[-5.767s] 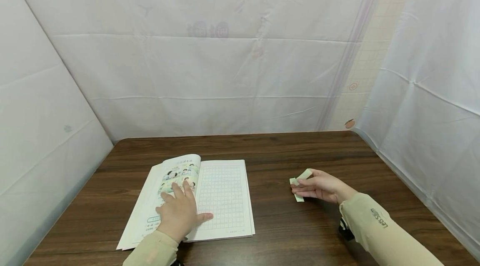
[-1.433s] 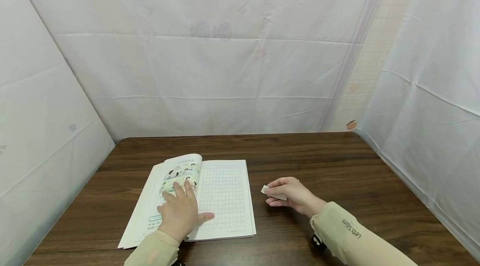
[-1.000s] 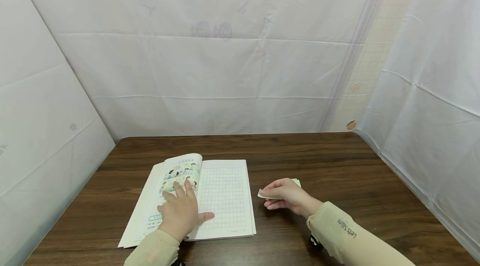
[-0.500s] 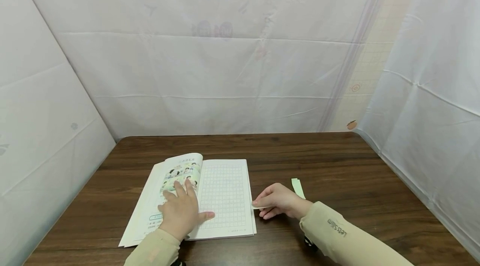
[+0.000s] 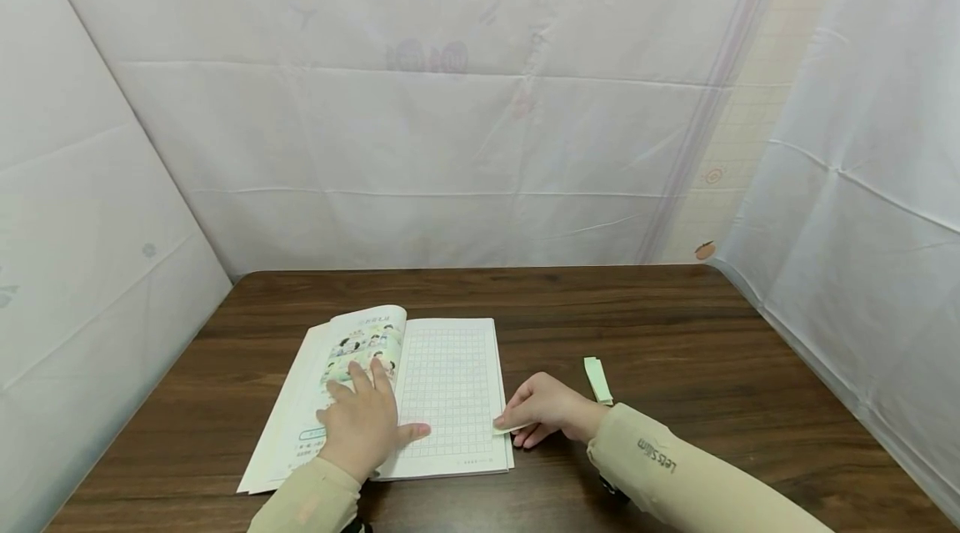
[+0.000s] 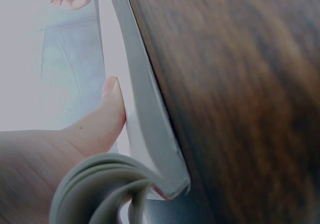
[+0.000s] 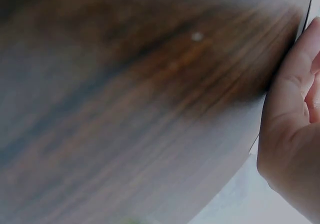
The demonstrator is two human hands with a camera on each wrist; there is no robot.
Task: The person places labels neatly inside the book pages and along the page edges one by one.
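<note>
An open book (image 5: 450,358) lies on the table, its right page printed with a grid and its left page bearing colourful pictures. My left hand (image 5: 360,420) rests across it with fingers spread, the thumb on the grid page. In the left wrist view, the thumb (image 6: 102,116) presses near the book's thick page edge (image 6: 145,104), above curled pages (image 6: 95,184). At the grid page's right edge, thumb and fingers of my right hand (image 5: 547,408) pinch a pale green sticky note (image 5: 510,429), mostly hidden by the fingers. The right wrist view shows only the hand (image 7: 287,119).
Several pale green sticky notes (image 5: 597,381) lie as a narrow strip behind the right wrist. The dark wooden table (image 5: 675,324) is bounded by white cloth (image 5: 450,141) at the back and both sides.
After releasing the rest of the sticky notes onto the table, my right hand has moved left and nearer with one note, reaching the page's edge. The left hand stays put.
</note>
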